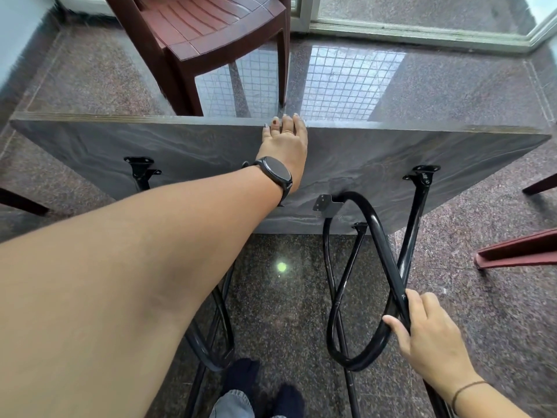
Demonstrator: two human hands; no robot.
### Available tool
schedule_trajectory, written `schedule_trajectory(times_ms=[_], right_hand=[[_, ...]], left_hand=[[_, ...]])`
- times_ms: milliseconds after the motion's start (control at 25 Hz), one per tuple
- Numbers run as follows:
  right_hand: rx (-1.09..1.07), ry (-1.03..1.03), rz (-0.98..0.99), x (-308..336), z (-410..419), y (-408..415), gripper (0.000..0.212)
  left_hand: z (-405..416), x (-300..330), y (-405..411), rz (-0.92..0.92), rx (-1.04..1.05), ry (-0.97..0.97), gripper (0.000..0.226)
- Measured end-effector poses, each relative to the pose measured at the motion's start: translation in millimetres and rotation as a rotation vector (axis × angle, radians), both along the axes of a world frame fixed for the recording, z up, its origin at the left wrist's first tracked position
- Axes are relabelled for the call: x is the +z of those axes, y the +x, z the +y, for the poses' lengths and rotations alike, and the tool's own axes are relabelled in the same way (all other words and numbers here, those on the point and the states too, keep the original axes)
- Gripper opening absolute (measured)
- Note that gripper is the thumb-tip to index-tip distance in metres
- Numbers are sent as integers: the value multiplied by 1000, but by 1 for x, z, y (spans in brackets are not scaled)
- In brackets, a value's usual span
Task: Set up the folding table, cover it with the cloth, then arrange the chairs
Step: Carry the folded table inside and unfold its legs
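The folding table stands on its long edge on the floor, and its grey underside (361, 158) faces me. My left hand (283, 140), with a black watch on the wrist, grips the top edge of the tabletop near its middle. Two black tubular legs fold out toward me. My right hand (428, 333) is shut on the right leg frame (370, 236) near its lower loop. The left leg frame (217, 336) is mostly hidden behind my left forearm. A dark red plastic chair (211, 28) stands just beyond the table. No cloth is in view.
Parts of two more dark red chairs show at the right edge (518, 248) and the left edge (21, 203). A sliding door track (422, 34) runs along the far side. My feet in dark socks (241, 378) stand on the speckled granite floor between the table legs.
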State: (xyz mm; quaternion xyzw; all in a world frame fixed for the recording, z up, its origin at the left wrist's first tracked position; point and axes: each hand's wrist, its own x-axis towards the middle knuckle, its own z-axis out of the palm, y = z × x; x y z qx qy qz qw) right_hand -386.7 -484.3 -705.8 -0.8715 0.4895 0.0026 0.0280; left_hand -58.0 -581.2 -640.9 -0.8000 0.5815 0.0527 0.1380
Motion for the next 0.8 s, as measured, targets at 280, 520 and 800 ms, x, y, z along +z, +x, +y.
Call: schedule_trajectory(times_ms=[280, 520, 800], right_hand=[[-644, 199, -3, 6, 28, 56, 73], [-617, 227, -127, 21, -51, 95, 82], [-682, 495, -5, -1, -93, 131, 59]], left_hand=[[-2, 1, -1, -25, 6, -4, 83], [-17, 21, -7, -115, -79, 87, 59], [-35, 37, -12, -122, -272, 153, 35]])
